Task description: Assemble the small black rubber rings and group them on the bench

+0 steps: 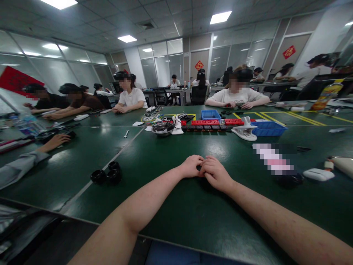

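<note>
My left hand [192, 166] and my right hand [216, 172] meet above the green table [165, 206], their fingertips together. Both have curled fingers, closed around a small dark thing [199, 168] that shows only as a patch between them; its kind cannot be made out. To the left of my left forearm stand three shiny black round cups or caps [106, 173] in a cluster.
Ahead lie a red power strip [209, 122], a metal bowl [162, 129] with cables, white clip stands [245, 129] and blue trays [268, 129]. A wrench [126, 134] lies left. At right is a white case [318, 174]. A co-worker's hand [57, 141] rests at left.
</note>
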Available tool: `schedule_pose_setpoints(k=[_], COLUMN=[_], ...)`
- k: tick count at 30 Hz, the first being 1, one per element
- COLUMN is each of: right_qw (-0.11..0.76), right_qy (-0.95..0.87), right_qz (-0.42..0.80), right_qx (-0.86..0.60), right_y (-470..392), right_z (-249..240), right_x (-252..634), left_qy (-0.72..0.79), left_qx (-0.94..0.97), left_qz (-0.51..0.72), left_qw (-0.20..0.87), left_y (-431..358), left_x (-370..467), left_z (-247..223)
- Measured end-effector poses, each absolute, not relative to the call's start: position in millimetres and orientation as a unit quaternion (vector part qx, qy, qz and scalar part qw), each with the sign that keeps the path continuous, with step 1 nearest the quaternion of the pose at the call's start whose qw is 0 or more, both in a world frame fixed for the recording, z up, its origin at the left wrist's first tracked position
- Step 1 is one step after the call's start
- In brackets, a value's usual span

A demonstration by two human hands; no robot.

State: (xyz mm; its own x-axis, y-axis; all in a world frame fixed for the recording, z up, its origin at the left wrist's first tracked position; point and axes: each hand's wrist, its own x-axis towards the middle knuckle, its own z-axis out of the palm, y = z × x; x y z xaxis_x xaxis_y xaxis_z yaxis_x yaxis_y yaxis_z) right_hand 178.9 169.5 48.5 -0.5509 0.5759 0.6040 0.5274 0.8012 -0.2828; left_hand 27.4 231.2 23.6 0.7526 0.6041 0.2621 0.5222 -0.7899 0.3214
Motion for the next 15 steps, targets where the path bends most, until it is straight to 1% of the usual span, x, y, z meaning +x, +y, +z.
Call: schedule_pose_setpoints(k=[5, 10, 15], right_qw=[0.378, 0.397, 0.379], right_qy=[-0.870, -0.836, -0.812], right_qz=[0.032, 0.007, -0.004], right_qx=[-0.315, -0.378, -0.443], right_y=[169.4, 173.9, 182.9], right_z=[45.8, 44.4, 39.5], right_x=[180.8, 183.5, 186.3], left_qy=[0.312, 0.354, 0.389], left_qx=[0.924, 0.906, 0.896], left_qz=[0.190, 0.211, 0.206], left_qw=[0.113, 0.098, 0.059], left_y=[225.7, 214.3, 209.7], left_x=[28.9, 34.3, 37.9], left_z=[24.6, 29.5, 32.0])
